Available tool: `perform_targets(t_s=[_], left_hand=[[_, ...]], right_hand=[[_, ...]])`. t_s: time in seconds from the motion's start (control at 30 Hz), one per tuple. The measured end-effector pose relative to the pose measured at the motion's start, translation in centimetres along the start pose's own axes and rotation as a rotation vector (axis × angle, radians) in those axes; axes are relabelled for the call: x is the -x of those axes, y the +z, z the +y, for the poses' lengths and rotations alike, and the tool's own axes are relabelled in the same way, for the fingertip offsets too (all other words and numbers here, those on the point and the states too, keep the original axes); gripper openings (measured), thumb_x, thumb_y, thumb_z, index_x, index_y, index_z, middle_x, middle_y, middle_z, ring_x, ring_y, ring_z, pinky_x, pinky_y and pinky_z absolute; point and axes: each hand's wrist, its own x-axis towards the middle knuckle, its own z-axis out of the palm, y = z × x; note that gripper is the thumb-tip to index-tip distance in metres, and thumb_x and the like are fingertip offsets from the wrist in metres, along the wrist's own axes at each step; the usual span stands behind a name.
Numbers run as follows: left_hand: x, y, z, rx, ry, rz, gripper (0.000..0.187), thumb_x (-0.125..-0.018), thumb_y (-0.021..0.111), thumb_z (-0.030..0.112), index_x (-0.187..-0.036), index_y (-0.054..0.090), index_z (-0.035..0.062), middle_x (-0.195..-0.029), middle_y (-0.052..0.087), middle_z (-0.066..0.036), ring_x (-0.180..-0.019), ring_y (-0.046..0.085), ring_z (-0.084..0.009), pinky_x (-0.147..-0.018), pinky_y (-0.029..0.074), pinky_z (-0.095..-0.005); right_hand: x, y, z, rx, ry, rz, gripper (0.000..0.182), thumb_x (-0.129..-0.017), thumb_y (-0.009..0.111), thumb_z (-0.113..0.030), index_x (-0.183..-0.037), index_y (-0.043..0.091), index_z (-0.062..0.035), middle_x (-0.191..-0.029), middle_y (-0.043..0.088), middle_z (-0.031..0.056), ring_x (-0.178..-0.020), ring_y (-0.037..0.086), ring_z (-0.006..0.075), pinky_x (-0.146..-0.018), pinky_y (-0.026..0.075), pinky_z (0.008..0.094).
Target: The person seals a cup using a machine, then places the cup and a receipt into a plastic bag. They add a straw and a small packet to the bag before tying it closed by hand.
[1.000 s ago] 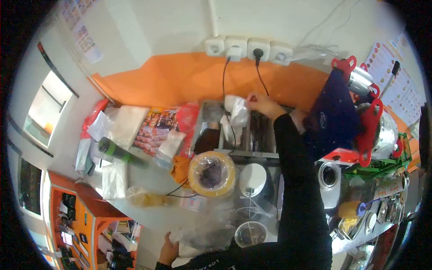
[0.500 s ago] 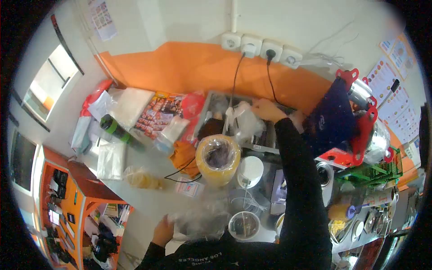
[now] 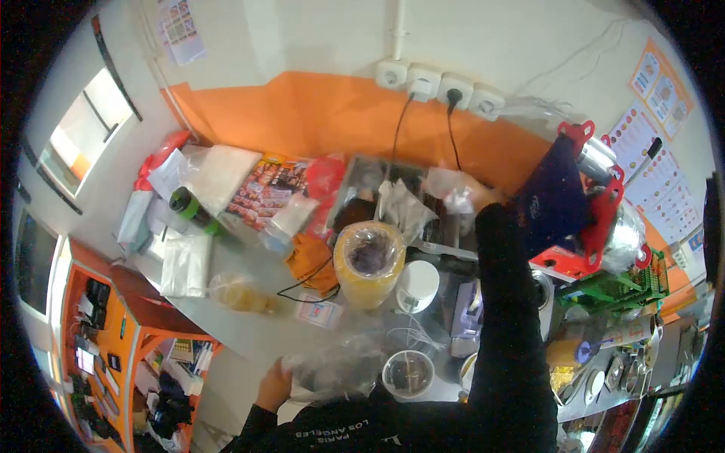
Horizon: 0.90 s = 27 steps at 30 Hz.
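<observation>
Low at the front, my left hand (image 3: pixel 273 386) is closed on the edge of a clear plastic bag (image 3: pixel 340 366), which spreads over the counter in front of my body. My right arm reaches far forward to a grey tray (image 3: pixel 350 175) by the wall. There my right hand (image 3: pixel 481 196) grips a crumpled, whitish plastic bag (image 3: pixel 451 187); its fingers are partly hidden by the bag and blurred. A limp whitish bag or cloth (image 3: pixel 405 213) lies over the tray's middle. Nearer me stand a yellow plastic-lined container (image 3: pixel 368 264) and a clear round tub (image 3: pixel 408 374).
A white round lid (image 3: pixel 418 285), an orange cloth (image 3: pixel 311 260) and a bag with yellowish contents (image 3: pixel 240 296) lie around the container. A green-black bottle (image 3: pixel 193 211) is at left. Dark-blue fabric (image 3: pixel 551 200) and a green basket (image 3: pixel 623 285) stand right. Cords hang from wall sockets (image 3: pixel 438 84).
My right hand has moved right with the crumpled bag, drawing it away from the whitish piece left on the tray. My left hand has stayed in place.
</observation>
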Motion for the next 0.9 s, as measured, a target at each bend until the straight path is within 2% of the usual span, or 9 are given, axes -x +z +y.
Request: perform_targets(t_s=[0.13, 0.17, 0.27, 0.47, 0.57, 0.67, 0.77, 0.87, 0.9], left_hand=[[-0.3, 0.1, -0.1, -0.004, 0.014, 0.002, 0.053, -0.095, 0.052, 0.034, -0.135, 0.044, 0.0005, -0.111, 0.062, -0.029, -0.102, 0.060, -0.0456, -0.088, 0.048, -0.0517], [-0.3, 0.1, 0.0, 0.004, 0.006, -0.005, 0.053, -0.095, 0.052, 0.034, -0.135, 0.044, 0.0001, -0.111, 0.062, -0.029, -0.102, 0.060, -0.0456, -0.088, 0.048, -0.0517], [-0.2, -0.4, 0.7, 0.016, -0.042, -0.017, 0.055, -0.095, 0.051, 0.036, -0.135, 0.045, -0.0002, -0.113, 0.061, -0.030, -0.104, 0.059, -0.0459, -0.090, 0.047, -0.0513], [-1.4, 2.5, -4.5, -0.091, 0.183, 0.021, 0.056, -0.096, 0.050, 0.039, -0.136, 0.044, -0.0004, -0.117, 0.060, -0.031, -0.108, 0.058, -0.0464, -0.093, 0.046, -0.0509], [-0.5, 0.4, 0.1, 0.031, -0.021, -0.004, 0.057, -0.096, 0.049, 0.040, -0.136, 0.044, 0.0000, -0.117, 0.060, -0.031, -0.107, 0.057, -0.0472, -0.092, 0.046, -0.0516], [-1.5, 1.8, -2.3, 0.068, 0.040, -0.024, 0.056, -0.097, 0.048, 0.040, -0.136, 0.043, 0.0006, -0.116, 0.060, -0.031, -0.106, 0.058, -0.0480, -0.091, 0.046, -0.0524], [-1.1, 1.2, -1.1, 0.093, 0.036, 0.004, 0.055, -0.097, 0.047, 0.040, -0.136, 0.043, 0.0008, -0.113, 0.061, -0.031, -0.104, 0.058, -0.0476, -0.089, 0.047, -0.0525], [-0.8, 0.5, 0.0, 0.057, 0.003, -0.013, 0.055, -0.097, 0.046, 0.039, -0.136, 0.043, 0.0009, -0.111, 0.062, -0.030, -0.103, 0.059, -0.0469, -0.089, 0.047, -0.0521], [-0.6, 0.1, 0.4, 0.047, -0.009, -0.021, 0.055, -0.096, 0.047, 0.039, -0.136, 0.043, 0.0009, -0.111, 0.062, -0.030, -0.103, 0.059, -0.0468, -0.089, 0.047, -0.0519]], right_hand=[[-3.2, 3.1, 7.0, 0.573, -0.193, 0.113, 0.033, -0.087, 0.063, -0.030, -0.110, 0.067, -0.0073, -0.099, 0.070, 0.0174, -0.092, 0.067, 0.0251, -0.079, 0.052, 0.0395], [0.0, 4.8, 1.7, 0.581, -0.296, 0.192, 0.034, -0.084, 0.065, -0.032, -0.107, 0.069, -0.0072, -0.103, 0.069, 0.0174, -0.093, 0.067, 0.0303, -0.079, 0.052, 0.0426], [-3.2, 3.9, 3.9, 0.678, -0.085, 0.134, 0.034, -0.083, 0.066, -0.030, -0.106, 0.070, -0.0061, -0.105, 0.069, 0.0172, -0.094, 0.066, 0.0312, -0.080, 0.052, 0.0415], [-4.0, 1.6, 0.8, 0.490, -0.345, 0.204, 0.021, -0.082, 0.069, -0.019, -0.094, 0.070, -0.0014, -0.085, 0.070, 0.0138, -0.080, 0.066, 0.0251, -0.076, 0.051, 0.0349], [-5.2, 0.6, 1.2, 0.434, -0.404, 0.227, 0.019, -0.082, 0.071, -0.016, -0.091, 0.069, -0.0001, -0.086, 0.070, 0.0135, -0.080, 0.066, 0.0224, -0.076, 0.051, 0.0344], [-3.0, 0.5, -2.8, 0.487, -0.093, 0.163, 0.023, -0.083, 0.066, -0.019, -0.096, 0.070, -0.0010, -0.095, 0.071, 0.0160, -0.089, 0.067, 0.0295, -0.080, 0.052, 0.0375], [-3.6, 0.3, -0.8, 0.385, -0.271, 0.263, 0.015, -0.082, 0.068, -0.013, -0.087, 0.067, 0.0016, -0.091, 0.070, 0.0140, -0.081, 0.065, 0.0232, -0.077, 0.051, 0.0344], [-6.1, -0.7, 3.5, 0.793, -0.751, 0.172, 0.016, -0.083, 0.066, -0.014, -0.088, 0.067, 0.0016, -0.090, 0.070, 0.0143, -0.079, 0.066, 0.0258, -0.075, 0.052, 0.0343], [-5.6, -0.5, 3.2, 0.710, -0.592, 0.180, 0.016, -0.084, 0.065, -0.014, -0.089, 0.067, 0.0013, -0.090, 0.070, 0.0146, -0.079, 0.066, 0.0263, -0.075, 0.052, 0.0342]])
